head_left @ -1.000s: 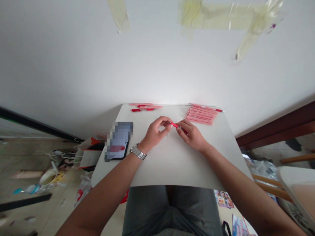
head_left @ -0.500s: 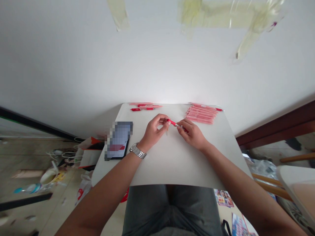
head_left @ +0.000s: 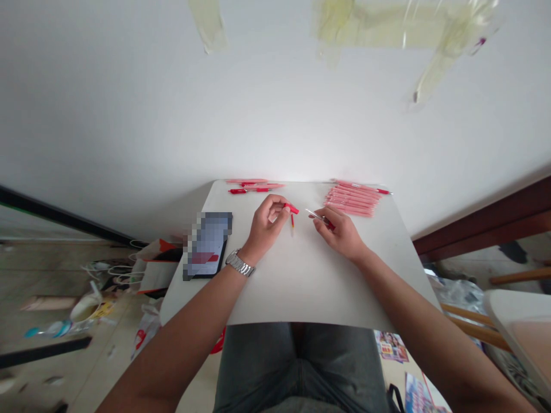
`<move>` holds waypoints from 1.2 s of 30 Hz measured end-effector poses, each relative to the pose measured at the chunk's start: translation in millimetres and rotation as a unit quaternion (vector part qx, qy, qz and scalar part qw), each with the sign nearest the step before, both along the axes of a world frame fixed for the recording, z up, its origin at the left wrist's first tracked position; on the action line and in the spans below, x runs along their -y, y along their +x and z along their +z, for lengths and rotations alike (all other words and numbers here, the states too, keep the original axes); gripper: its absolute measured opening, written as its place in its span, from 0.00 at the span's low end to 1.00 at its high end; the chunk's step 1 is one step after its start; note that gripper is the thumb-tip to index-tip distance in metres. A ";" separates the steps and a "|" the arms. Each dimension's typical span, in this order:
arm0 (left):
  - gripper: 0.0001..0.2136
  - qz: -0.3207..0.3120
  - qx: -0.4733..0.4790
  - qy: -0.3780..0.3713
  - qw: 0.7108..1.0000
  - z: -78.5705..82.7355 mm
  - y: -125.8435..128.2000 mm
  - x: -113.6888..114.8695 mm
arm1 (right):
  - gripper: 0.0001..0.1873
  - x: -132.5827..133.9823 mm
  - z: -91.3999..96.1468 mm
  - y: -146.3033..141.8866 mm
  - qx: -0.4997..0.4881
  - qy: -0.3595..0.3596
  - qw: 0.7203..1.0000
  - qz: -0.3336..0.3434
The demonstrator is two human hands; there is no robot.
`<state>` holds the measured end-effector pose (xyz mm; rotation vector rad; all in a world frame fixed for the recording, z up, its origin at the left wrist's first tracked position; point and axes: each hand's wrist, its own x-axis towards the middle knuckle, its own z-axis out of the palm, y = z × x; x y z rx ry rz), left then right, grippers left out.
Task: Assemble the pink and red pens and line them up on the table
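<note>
My left hand (head_left: 267,221), with a metal-band watch on its wrist, pinches a short red pen grip section (head_left: 291,208) between thumb and fingers. Across a small gap, my right hand (head_left: 340,232) is closed around a pen barrel (head_left: 316,216), whose clear, narrow end points toward the red section. Part of that barrel is hidden by the fingers. Between the hands, a thin pen refill (head_left: 293,222) with a red and yellow part lies on the white table (head_left: 301,287).
Several pink pens or pen sleeves (head_left: 353,201) lie in a row at the back right, a red pen (head_left: 384,191) behind them. More red pens (head_left: 237,191) lie at the back left. A phone (head_left: 210,246), partly pixelated, rests at the left edge. The wall (head_left: 275,126) rises behind.
The red grip section has come off the pen barrel. My left hand has shifted slightly left with it, and my right hand slightly right and nearer. The refill on the table shows more fully.
</note>
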<state>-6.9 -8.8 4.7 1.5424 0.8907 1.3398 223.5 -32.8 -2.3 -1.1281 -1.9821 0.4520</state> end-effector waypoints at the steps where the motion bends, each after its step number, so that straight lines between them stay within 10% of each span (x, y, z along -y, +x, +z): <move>1: 0.12 -0.006 0.000 -0.001 1.000 0.3 0.1 0.1 | 0.12 -0.2 -0.6 0.1 -0.001 0.003 1.000 -0.003; 22: 0.12 -0.095 -0.069 -0.022 0.993 -1.5 3.8 5.2 | 0.21 4.9 0.3 -7.4 -0.004 0.012 0.998 0.061; 36: 0.12 0.016 -0.252 0.182 0.950 3.0 -1.2 3.1 | 0.19 -4.3 -10.1 -1.5 0.015 0.008 1.000 0.009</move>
